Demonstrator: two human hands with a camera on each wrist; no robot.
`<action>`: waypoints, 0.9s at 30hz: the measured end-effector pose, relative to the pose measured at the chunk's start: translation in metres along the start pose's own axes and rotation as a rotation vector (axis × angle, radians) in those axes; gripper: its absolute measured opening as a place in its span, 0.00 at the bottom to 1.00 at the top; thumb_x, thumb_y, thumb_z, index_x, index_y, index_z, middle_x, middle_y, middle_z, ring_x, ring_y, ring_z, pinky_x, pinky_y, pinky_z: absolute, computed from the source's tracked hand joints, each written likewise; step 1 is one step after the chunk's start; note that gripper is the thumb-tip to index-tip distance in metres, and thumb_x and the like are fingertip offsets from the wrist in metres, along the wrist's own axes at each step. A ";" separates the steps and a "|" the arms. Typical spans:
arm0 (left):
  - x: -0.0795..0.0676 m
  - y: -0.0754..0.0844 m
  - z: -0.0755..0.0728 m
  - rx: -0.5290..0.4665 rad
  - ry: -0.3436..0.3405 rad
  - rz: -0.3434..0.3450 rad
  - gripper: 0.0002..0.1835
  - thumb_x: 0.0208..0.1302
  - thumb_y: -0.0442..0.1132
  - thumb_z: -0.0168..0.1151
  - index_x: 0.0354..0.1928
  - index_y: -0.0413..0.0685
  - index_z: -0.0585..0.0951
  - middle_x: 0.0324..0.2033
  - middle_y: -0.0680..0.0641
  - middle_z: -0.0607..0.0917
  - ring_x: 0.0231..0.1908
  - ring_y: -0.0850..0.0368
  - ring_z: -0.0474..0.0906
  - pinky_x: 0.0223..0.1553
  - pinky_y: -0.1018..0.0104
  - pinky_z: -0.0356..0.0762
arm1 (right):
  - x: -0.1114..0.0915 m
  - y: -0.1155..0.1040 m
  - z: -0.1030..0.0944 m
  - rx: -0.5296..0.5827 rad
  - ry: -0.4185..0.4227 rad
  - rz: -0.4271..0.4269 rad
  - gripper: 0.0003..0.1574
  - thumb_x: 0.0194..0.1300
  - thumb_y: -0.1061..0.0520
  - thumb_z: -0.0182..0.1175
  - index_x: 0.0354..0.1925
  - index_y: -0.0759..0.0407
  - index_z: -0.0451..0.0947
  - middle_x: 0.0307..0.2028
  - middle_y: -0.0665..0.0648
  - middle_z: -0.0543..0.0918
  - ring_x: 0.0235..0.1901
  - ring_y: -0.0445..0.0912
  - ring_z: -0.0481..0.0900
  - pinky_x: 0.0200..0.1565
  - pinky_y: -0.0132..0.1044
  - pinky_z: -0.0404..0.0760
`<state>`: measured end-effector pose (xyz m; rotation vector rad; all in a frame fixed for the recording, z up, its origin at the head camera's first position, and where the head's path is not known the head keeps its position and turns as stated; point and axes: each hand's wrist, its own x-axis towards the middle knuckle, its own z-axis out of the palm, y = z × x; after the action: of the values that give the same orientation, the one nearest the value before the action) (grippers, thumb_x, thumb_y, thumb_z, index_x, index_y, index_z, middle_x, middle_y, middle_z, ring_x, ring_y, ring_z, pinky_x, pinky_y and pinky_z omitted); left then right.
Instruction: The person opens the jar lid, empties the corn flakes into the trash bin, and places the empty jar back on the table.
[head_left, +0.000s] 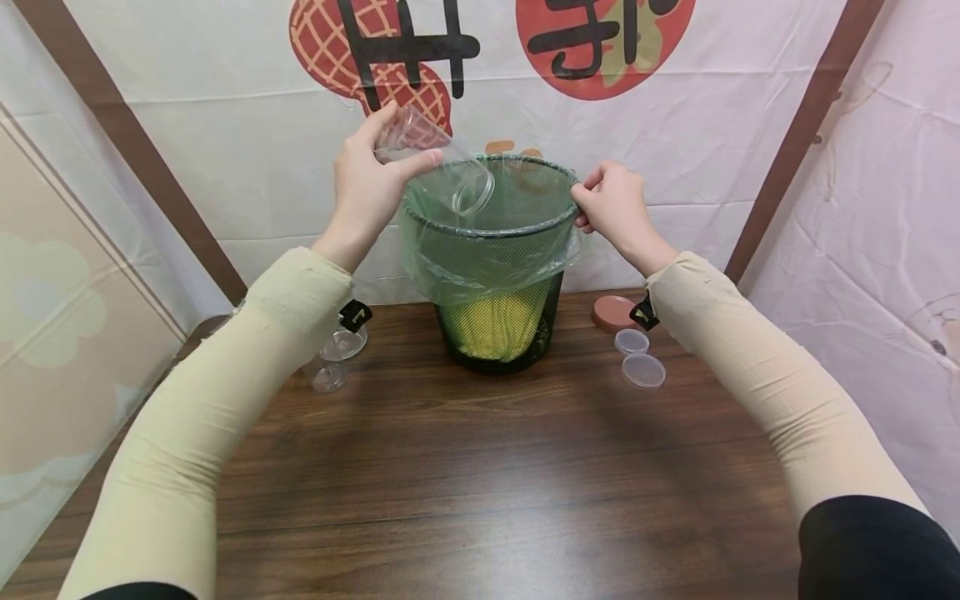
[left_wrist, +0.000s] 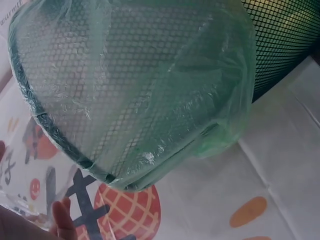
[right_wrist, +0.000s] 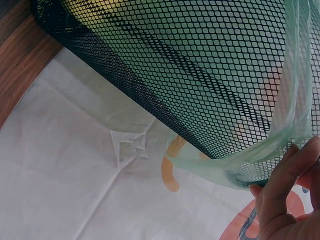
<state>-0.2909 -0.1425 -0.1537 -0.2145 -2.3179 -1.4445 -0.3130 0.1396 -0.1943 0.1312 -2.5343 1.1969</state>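
Observation:
A black mesh wastebasket (head_left: 556, 304) stands at the back of the table, lined with a thin green plastic bag (head_left: 465, 271) folded over its rim. Something yellow (head_left: 497, 327) shows through the mesh low down. My left hand (head_left: 363, 183) grips a clear plastic jar (head_left: 422, 133), tilted with its mouth down to the right over the basket's opening; no contents are visible in it. On the opposite side, my right hand (head_left: 618, 204) pinches the bag at the rim. In the right wrist view, the fingers (right_wrist: 280, 192) close on the bag's edge.
Right of the basket lie a reddish lid (head_left: 612, 312) and two clear lids (head_left: 632, 341), (head_left: 643, 371). Clear containers (head_left: 345, 343) stand at left, partly behind the left sleeve. A printed cloth (head_left: 225, 150) hangs right behind the wooden table (head_left: 480, 467).

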 end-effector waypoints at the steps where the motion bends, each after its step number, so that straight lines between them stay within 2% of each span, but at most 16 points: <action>1: 0.000 0.001 0.001 -0.023 0.011 -0.002 0.42 0.50 0.56 0.71 0.68 0.67 0.63 0.64 0.54 0.71 0.42 0.63 0.74 0.49 0.68 0.69 | 0.000 0.000 0.000 0.000 0.000 0.000 0.05 0.62 0.58 0.47 0.34 0.59 0.67 0.14 0.47 0.77 0.12 0.37 0.77 0.24 0.35 0.82; 5: 0.001 0.004 0.005 -0.119 0.063 0.011 0.38 0.48 0.56 0.72 0.58 0.62 0.62 0.51 0.50 0.78 0.38 0.61 0.74 0.39 0.67 0.70 | 0.000 0.000 0.000 -0.009 -0.002 0.001 0.05 0.63 0.58 0.47 0.35 0.58 0.67 0.14 0.47 0.77 0.13 0.37 0.78 0.24 0.35 0.82; 10: 0.003 0.005 0.008 -0.175 0.069 0.033 0.33 0.47 0.55 0.73 0.52 0.58 0.66 0.48 0.52 0.78 0.39 0.62 0.74 0.39 0.67 0.69 | 0.001 0.000 0.000 -0.014 0.006 -0.002 0.04 0.63 0.58 0.47 0.34 0.58 0.67 0.14 0.47 0.77 0.12 0.37 0.78 0.22 0.32 0.81; 17: 0.007 -0.004 0.015 0.006 0.096 0.117 0.37 0.42 0.54 0.76 0.56 0.56 0.72 0.48 0.51 0.79 0.34 0.63 0.69 0.34 0.69 0.67 | 0.000 0.000 0.001 -0.016 0.009 -0.010 0.04 0.62 0.58 0.47 0.34 0.58 0.67 0.14 0.47 0.76 0.12 0.37 0.77 0.22 0.32 0.80; 24: 0.006 -0.001 0.017 -0.022 0.104 0.121 0.37 0.44 0.56 0.75 0.56 0.54 0.72 0.45 0.51 0.79 0.35 0.63 0.70 0.35 0.69 0.67 | 0.000 0.000 0.000 -0.015 0.014 -0.006 0.04 0.62 0.58 0.47 0.34 0.58 0.67 0.13 0.47 0.76 0.12 0.36 0.77 0.21 0.32 0.80; 27: 0.006 -0.002 0.019 0.004 0.110 0.161 0.36 0.44 0.53 0.75 0.56 0.53 0.72 0.40 0.52 0.79 0.32 0.63 0.68 0.34 0.70 0.65 | 0.000 0.001 0.001 -0.020 0.012 -0.005 0.04 0.62 0.58 0.47 0.34 0.58 0.67 0.14 0.47 0.77 0.12 0.37 0.77 0.22 0.32 0.81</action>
<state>-0.3017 -0.1274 -0.1603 -0.3050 -2.1630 -1.3385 -0.3134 0.1396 -0.1952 0.1254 -2.5333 1.1661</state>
